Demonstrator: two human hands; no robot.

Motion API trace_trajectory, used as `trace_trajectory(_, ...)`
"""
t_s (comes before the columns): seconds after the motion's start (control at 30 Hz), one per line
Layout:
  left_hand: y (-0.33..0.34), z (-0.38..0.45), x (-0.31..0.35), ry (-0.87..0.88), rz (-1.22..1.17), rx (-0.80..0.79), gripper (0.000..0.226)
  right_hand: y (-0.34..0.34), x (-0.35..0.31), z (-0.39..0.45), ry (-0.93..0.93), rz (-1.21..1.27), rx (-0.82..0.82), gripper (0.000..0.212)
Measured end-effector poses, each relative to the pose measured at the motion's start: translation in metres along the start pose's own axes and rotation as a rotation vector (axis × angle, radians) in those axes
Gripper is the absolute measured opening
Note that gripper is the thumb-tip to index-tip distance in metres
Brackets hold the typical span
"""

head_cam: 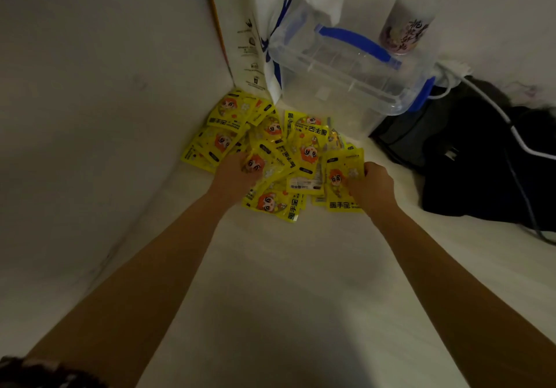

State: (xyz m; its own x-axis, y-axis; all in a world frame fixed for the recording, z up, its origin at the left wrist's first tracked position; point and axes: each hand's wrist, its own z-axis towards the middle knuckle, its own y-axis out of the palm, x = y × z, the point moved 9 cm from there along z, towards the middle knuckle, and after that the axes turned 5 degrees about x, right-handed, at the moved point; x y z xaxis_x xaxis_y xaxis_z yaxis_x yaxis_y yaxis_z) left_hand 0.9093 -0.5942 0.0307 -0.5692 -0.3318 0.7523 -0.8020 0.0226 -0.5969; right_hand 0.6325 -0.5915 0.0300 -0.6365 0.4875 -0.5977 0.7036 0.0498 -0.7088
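My right hand (373, 184) had its fingers curled round the right edge of one packet (343, 177), pinching it at the near-right side of the pile of yellow packets (288, 153). My left hand (233, 177) lay on the pile's left side, fingertips buried among the sachets with one printed face over them. I could not tell whether they pinched anything or only pressed.

The pile sat spread on the white surface (285, 267), in the corner by the wall (105, 87), just in front of the clear box (346, 87) with a blue handle. A dark bundle (466, 162) lay to the right, apart from the pile.

Handling, as I judged it:
- **Feel:** flat sachets, light and thin, bendy.
- **Slip:** glossy, so probably slippery against each other and apt to slide off a stack.
- **Fragility:** not fragile, though they could crease.
- **Best hold:** pinch at an edge or corner, thumb on top and fingers under. For several, square them up and clamp across the short side.
- **Pickup:** scooping one flat off the surface looked hard, and lifting an overlapping edge first seemed easier.
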Motion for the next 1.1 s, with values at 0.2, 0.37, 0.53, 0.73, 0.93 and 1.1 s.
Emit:
trace_trajectory(0.2, 0.014, 0.016, 0.004, 0.146, 0.281, 0.049, 0.024, 0.017, 0.007, 0.019, 0.002, -0.091, -0.008, 0.030)
trace_trajectory(0.37, 0.018, 0.005, 0.000, 0.170, 0.390, 0.090, 0.037, 0.023, 0.006, 0.022, -0.004, -0.102, 0.005, 0.042)
trace_trajectory(0.53, 0.020, -0.017, -0.004, 0.232, 0.548, 0.130, 0.035, 0.024, 0.005, 0.017, 0.014, -0.049, 0.009, 0.043)
trace_trajectory(0.73, 0.019, -0.027, 0.000, 0.254, 0.502, 0.174, 0.036, 0.018, 0.014, 0.005, 0.104, 0.049, -0.018, 0.053)
trace_trajectory(0.93, 0.012, -0.036, 0.004, 0.222, 0.399, 0.187, 0.029, 0.007, 0.035, -0.002, 0.127, -0.014, -0.049, 0.041)
trace_trajectory(1.1, 0.005, -0.037, -0.001, 0.174, 0.276, 0.190, 0.020, -0.009, 0.048, -0.008, 0.105, 0.043, 0.008, 0.030)
